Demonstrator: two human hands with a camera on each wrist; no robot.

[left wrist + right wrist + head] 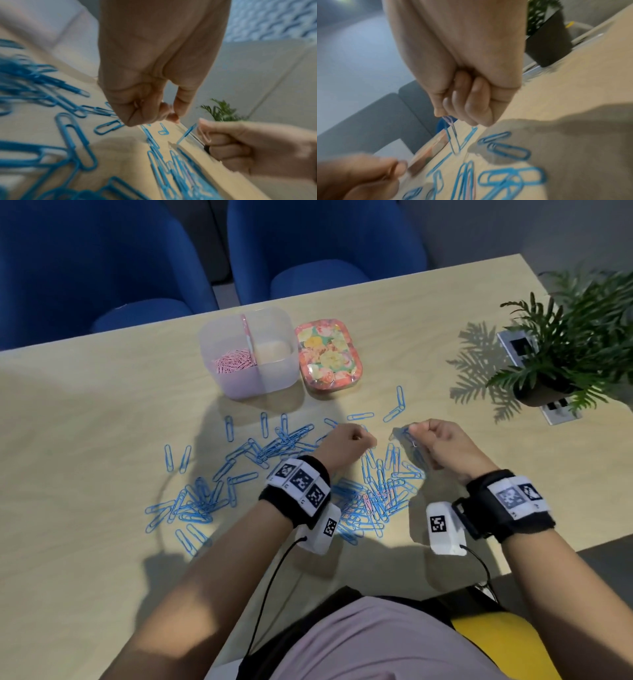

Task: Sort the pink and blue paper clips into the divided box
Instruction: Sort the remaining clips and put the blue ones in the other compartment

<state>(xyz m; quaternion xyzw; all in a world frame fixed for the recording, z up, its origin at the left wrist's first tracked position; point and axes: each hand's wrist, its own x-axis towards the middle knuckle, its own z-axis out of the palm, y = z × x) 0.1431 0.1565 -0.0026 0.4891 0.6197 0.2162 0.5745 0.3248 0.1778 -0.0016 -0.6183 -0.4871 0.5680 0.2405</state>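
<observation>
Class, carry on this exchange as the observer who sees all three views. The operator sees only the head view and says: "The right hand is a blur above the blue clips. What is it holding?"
Observer: In the left wrist view, the right hand pinches a pink clip, and a blue clip slants down beside it.
Operator: Does the left hand hold a clip too?
Observer: None that shows. In the right wrist view, the left hand pinches the end of a thin shiny strip. I cannot tell what the strip is.
</observation>
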